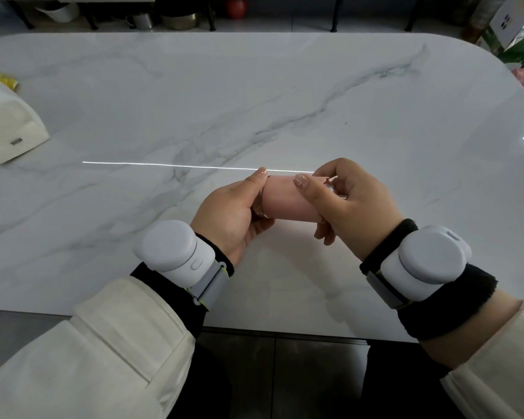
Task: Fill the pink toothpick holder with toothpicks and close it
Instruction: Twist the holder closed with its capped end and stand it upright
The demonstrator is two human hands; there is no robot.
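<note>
The pink toothpick holder is a smooth cylinder held sideways above the near part of the white marble table. My left hand grips its left end, where a metallic rim shows. My right hand wraps its right end, thumb lying over the top, fingers covering that end. A small shiny part peeks out between my right fingers. No toothpicks are visible; the holder's inside is hidden.
A cream-white pouch lies at the table's left edge with a yellow packet behind it. Bags and boxes crowd the far right corner. Pots and chair legs stand on the floor beyond the table.
</note>
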